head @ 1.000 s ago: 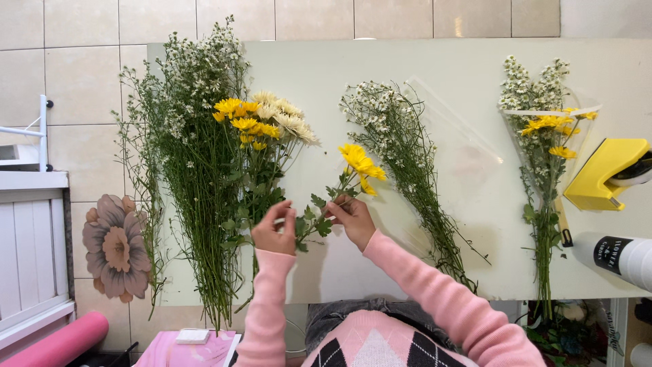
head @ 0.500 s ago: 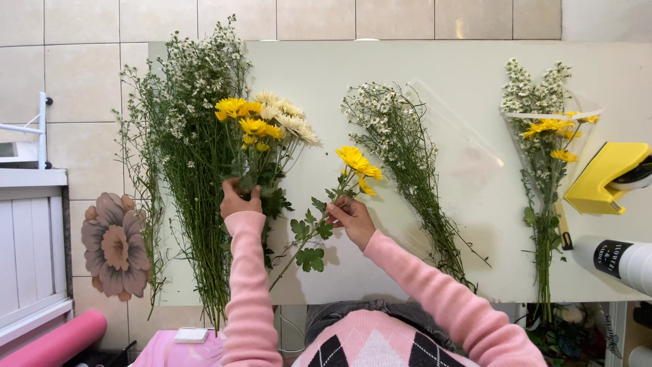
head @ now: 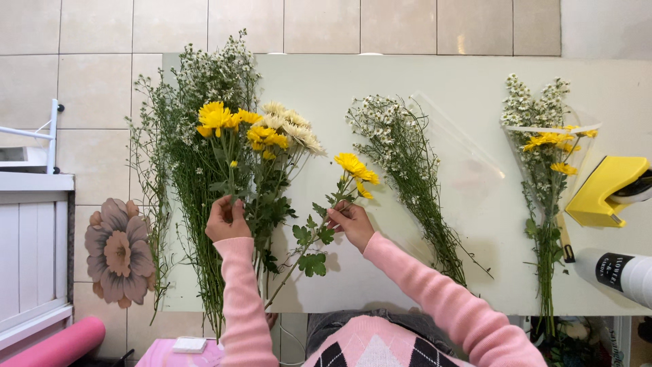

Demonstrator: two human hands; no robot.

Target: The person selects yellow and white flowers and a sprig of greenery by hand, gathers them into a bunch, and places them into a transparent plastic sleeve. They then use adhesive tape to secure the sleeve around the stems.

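Note:
My right hand (head: 351, 223) grips the stem of a yellow chrysanthemum sprig (head: 353, 168) whose leafy stem slants down to the left across the white table (head: 441, 75). My left hand (head: 226, 219) rests on the stems of the big bunch of yellow and cream chrysanthemums (head: 257, 132) lying on the table's left part, fingers curled on a stem. Tall green filler with tiny white flowers (head: 187, 129) lies under and left of that bunch. Both arms wear pink sleeves.
A bunch of small white flowers in clear wrap (head: 407, 170) lies mid-table. A wrapped bouquet with yellow and white blooms (head: 547, 156) lies at the right, beside a yellow tape dispenser (head: 604, 190) and a white bottle (head: 621, 272). A flower-shaped floor mat (head: 119, 251) and pink roll (head: 58, 343) are at the left.
My left hand left the sprig's stem near my right hand, went up-left to the big bunch, then settled a little lower on its stems. My right hand stays holding the yellow sprig.

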